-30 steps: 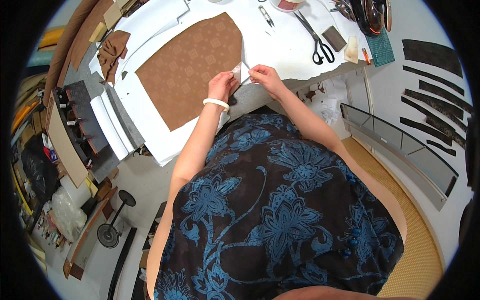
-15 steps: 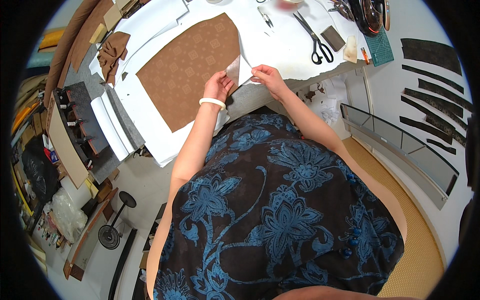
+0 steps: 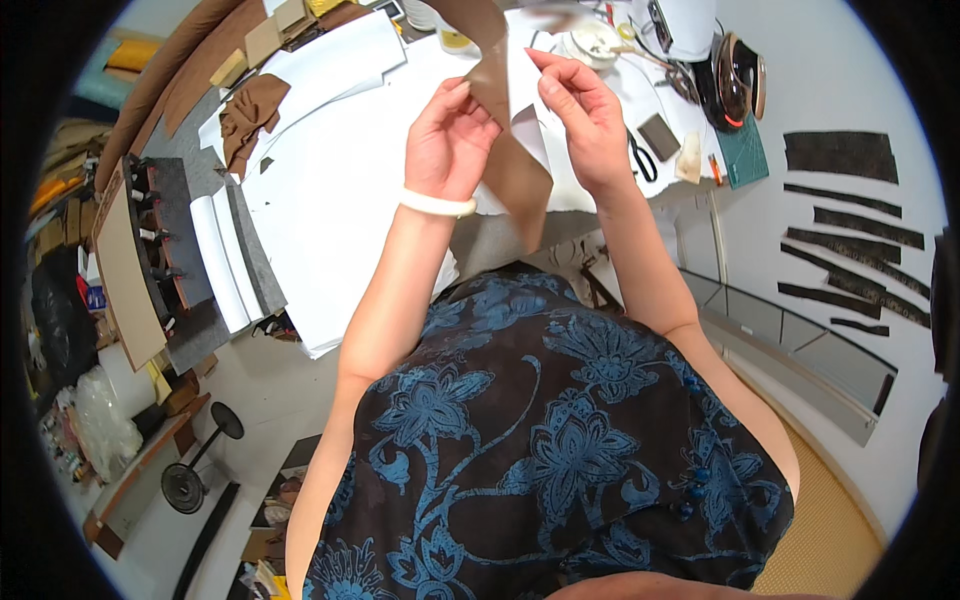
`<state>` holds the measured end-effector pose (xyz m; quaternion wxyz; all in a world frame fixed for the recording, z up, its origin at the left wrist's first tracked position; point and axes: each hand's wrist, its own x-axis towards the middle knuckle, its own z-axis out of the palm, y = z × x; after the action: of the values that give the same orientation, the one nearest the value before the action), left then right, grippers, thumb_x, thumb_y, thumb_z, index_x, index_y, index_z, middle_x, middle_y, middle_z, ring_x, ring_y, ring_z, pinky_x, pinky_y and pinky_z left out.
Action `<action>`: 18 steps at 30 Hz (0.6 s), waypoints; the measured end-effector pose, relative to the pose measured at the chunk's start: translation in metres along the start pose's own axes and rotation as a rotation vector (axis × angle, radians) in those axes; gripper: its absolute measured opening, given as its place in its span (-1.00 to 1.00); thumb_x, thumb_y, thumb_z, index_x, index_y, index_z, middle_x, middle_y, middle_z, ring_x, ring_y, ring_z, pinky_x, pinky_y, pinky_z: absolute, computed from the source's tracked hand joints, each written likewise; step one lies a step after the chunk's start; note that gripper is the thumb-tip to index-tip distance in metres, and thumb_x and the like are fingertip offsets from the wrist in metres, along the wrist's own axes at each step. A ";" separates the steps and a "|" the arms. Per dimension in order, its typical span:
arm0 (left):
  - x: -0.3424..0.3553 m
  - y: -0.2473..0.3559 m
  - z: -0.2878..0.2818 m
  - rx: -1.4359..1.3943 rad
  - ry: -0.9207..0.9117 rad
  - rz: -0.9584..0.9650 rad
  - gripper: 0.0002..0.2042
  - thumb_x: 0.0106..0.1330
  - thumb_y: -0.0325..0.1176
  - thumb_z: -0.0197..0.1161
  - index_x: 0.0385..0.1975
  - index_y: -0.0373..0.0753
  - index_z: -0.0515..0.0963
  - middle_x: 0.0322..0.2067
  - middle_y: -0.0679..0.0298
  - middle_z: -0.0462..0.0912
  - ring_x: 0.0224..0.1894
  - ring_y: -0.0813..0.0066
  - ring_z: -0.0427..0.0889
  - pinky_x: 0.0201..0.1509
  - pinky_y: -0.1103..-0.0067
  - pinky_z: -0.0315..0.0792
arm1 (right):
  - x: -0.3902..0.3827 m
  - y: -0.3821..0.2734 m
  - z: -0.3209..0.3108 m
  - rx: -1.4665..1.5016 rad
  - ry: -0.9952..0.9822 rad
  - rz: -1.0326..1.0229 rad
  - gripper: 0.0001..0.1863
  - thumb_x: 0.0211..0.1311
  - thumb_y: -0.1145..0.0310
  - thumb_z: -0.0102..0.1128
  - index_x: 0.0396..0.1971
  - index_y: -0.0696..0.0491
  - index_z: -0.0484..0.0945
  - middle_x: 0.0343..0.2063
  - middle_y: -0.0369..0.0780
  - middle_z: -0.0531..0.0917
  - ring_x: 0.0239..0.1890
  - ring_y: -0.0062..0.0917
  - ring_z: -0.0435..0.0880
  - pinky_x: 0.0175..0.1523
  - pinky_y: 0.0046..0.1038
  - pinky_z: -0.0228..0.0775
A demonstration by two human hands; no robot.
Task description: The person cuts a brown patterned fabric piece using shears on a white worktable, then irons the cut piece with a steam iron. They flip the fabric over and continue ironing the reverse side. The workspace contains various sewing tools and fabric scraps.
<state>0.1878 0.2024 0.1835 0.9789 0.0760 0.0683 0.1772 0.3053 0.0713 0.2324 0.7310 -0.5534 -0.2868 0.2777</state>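
Upright and on edge, the brown patterned sheet of fabric or leather [image 3: 515, 185] hangs in front of me, bent and partly smeared by motion. My left hand [image 3: 445, 140], with a cream bangle at the wrist, grips its side between thumb and fingers. Along its right side shows a white-and-grey corner [image 3: 532, 135], apparently backing paper. My right hand [image 3: 590, 120] is raised just right of the sheet, thumb and index finger apart, with nothing visible between them. Black-handled scissors [image 3: 642, 160] lie partly hidden behind this hand.
White paper [image 3: 330, 200] covers the worktable. A crumpled brown cloth [image 3: 250, 115] and white rolls [image 3: 220, 265] lie left. Farther back are a white bowl [image 3: 592, 45], a grey block [image 3: 658, 137], a green cutting mat [image 3: 745, 155] and an iron-like tool [image 3: 735, 80].
The brown sheet has come up off the table and turned on edge in my left hand. My right hand has risen and moved right; its fingers have spread from a pinch on the white corner.
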 end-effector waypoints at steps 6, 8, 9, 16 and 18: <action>-0.080 0.046 -0.024 -0.117 0.121 0.331 -0.77 0.39 -0.45 0.06 -0.03 -0.29 0.57 0.05 0.14 0.70 0.20 0.30 0.60 0.39 0.27 0.34 | 0.006 0.024 0.088 -0.186 -0.367 -0.030 -0.89 0.42 0.40 0.21 -0.26 0.13 0.55 0.09 -0.22 0.71 -0.01 -0.58 0.62 0.17 -0.43 0.46; -0.106 0.050 -0.070 -0.151 0.366 0.422 -0.86 0.38 -0.42 0.09 -0.15 -0.18 0.55 0.02 0.23 0.69 0.21 0.31 0.56 0.39 0.25 0.31 | 0.004 0.078 0.111 -0.183 -0.488 0.076 -0.88 0.43 0.38 0.21 -0.26 0.12 0.56 0.07 -0.22 0.71 -0.03 -0.54 0.64 0.16 -0.38 0.47; -0.115 0.048 -0.092 -0.159 0.524 0.465 -0.87 0.37 -0.38 0.10 -0.17 -0.16 0.54 0.02 0.25 0.69 0.24 0.31 0.54 0.40 0.26 0.28 | 0.000 0.112 0.118 -0.203 -0.538 0.126 -0.88 0.43 0.37 0.20 -0.25 0.12 0.56 0.07 -0.21 0.71 -0.03 -0.53 0.64 0.17 -0.37 0.47; -0.176 0.016 -0.232 -0.348 1.124 0.555 -0.68 0.36 -0.19 0.15 -0.04 -0.28 0.46 0.07 0.06 0.58 0.15 0.17 0.54 0.33 0.18 0.35 | -0.072 0.287 0.129 -0.307 -0.773 0.537 -0.84 0.42 0.33 0.20 -0.18 0.11 0.61 0.00 -0.18 0.75 0.04 -0.43 0.68 0.21 -0.32 0.47; -0.192 0.016 -0.233 -0.269 1.227 0.487 -0.66 0.43 -0.18 0.14 0.02 -0.31 0.46 0.06 0.08 0.61 0.18 0.16 0.54 0.33 0.15 0.38 | -0.090 0.300 0.127 -0.389 -0.781 0.573 -0.83 0.40 0.32 0.23 -0.18 0.10 0.64 -0.03 -0.18 0.76 0.07 -0.41 0.68 0.22 -0.33 0.47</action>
<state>-0.0327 0.1777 -0.0209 0.6956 -0.1478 0.5704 0.4110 0.1252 0.1583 -0.0403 0.3480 -0.5902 -0.4216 0.5940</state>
